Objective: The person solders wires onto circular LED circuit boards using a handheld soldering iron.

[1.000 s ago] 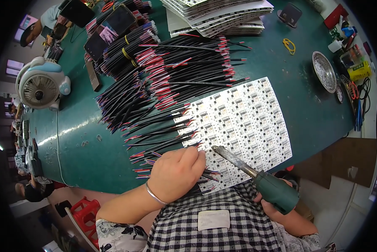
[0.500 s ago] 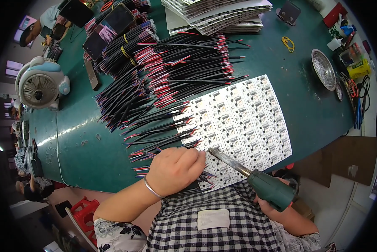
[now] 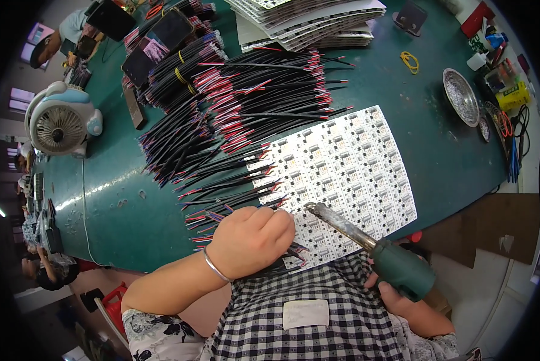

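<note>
My left hand (image 3: 253, 240), closed with its knuckles up, pinches a wire at the left edge of a white circuit board sheet (image 3: 366, 162); its fingers hide the pinched end. More wire ends (image 3: 214, 215) poke out beside the hand. Rows of small components cover the sheet. Along its left edge, short black wires (image 3: 222, 174) with red and dark tips lie with their ends on the board. My right hand (image 3: 397, 299) is wrapped round the green handle of a soldering iron (image 3: 405, 271). The iron's tip is over the board, just right of my left fingers.
Piles of black wires (image 3: 276, 90) lie beyond the board, with stacked sheets (image 3: 312, 24) behind them. A phone (image 3: 139, 65) rests on wire bundles. A fan (image 3: 59, 123) stands left; a metal bowl (image 3: 461, 96), a yellow band (image 3: 409, 62) and bottles are at right.
The soldering iron has moved right, its tip drawing away from my left fingers. My left hand stays nearly in place, still closed at the board's edge.
</note>
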Available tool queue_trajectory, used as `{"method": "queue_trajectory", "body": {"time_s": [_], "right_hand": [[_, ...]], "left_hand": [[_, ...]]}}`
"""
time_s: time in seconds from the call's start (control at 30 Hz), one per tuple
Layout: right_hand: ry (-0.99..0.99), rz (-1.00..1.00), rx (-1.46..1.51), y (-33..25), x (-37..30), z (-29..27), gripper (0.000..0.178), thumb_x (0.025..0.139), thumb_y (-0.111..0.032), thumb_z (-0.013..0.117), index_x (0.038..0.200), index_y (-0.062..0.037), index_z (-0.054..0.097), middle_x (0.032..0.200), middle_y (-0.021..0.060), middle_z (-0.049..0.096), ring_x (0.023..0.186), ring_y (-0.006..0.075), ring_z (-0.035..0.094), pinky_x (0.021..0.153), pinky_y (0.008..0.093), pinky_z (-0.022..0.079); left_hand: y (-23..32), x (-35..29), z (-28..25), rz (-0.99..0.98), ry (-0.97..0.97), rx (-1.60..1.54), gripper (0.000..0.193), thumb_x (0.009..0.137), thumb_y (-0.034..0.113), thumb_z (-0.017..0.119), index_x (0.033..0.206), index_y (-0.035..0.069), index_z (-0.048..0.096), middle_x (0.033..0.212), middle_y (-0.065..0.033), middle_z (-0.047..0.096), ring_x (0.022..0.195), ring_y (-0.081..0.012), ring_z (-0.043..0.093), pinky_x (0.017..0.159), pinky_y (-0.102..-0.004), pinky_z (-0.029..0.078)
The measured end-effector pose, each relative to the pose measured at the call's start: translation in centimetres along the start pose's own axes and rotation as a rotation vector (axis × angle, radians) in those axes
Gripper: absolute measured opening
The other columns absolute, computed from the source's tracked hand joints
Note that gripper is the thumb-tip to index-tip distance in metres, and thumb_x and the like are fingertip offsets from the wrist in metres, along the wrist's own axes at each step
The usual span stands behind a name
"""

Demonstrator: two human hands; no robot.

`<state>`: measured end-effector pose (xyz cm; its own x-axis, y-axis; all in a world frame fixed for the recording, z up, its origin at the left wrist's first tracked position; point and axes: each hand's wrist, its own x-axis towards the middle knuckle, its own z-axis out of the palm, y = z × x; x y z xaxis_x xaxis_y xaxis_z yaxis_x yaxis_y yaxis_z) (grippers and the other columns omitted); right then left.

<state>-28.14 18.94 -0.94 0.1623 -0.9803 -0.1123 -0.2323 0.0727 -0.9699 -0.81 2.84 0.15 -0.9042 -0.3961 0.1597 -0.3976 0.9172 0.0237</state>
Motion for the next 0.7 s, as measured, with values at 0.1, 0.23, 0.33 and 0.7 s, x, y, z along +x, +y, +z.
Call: {"method": "queue_trajectory", "body": {"time_s": [0.1,0.23,0.33,0.7], "right_hand": [[0.153,0.03,0.073,1.2,-1.0,0.5,0.032,0.087,-0.007,0.062,0.117,0.0042,0.056,0.102,0.0122,0.064,0.065,0.0164,0.067,0.065,0.0283,0.055],[0.245,0.01,0.185,1.2,-1.3,1.3,0.032,0.088,-0.006,0.061,0.117,0.0055,0.055,0.097,0.0133,0.064,0.067,0.0174,0.067,0.066,0.0289,0.055],[0.288,0.03,0.283,1.2,-1.4,1.0,0.032,0.087,-0.006,0.062,0.116,0.0052,0.056,0.096,0.013,0.064,0.068,0.0172,0.067,0.066,0.0292,0.055],[0.046,0.019,-0.014,1.1,-1.9,-0.3,0.029,0.079,-0.001,0.064,0.108,0.0012,0.065,0.106,0.0146,0.066,0.078,0.0205,0.07,0.071,0.0313,0.055]], "left_hand": [[0.0,-0.2,0.2,-0.047,-0.023,-0.087,0.025,0.076,0.014,0.065,0.1,0.007,0.064,0.086,-0.0015,0.059,0.074,-0.017,0.058,0.06,-0.0297,0.047],[-0.5,-0.3,-0.4,-0.126,0.14,-0.234,0.027,0.075,0.015,0.062,0.101,0.009,0.063,0.088,-0.0022,0.058,0.073,-0.0182,0.058,0.059,-0.0301,0.047],[0.7,-0.8,-1.5,-0.211,0.187,-0.337,0.027,0.075,0.016,0.061,0.102,0.012,0.062,0.086,-0.0023,0.058,0.065,-0.0178,0.057,0.052,-0.0311,0.045],[2.6,-1.4,0.0,-0.21,-0.002,-0.141,0.026,0.076,0.014,0.06,0.101,0.012,0.067,0.087,0.0009,0.06,0.066,-0.0129,0.06,0.054,-0.0266,0.045]]}}
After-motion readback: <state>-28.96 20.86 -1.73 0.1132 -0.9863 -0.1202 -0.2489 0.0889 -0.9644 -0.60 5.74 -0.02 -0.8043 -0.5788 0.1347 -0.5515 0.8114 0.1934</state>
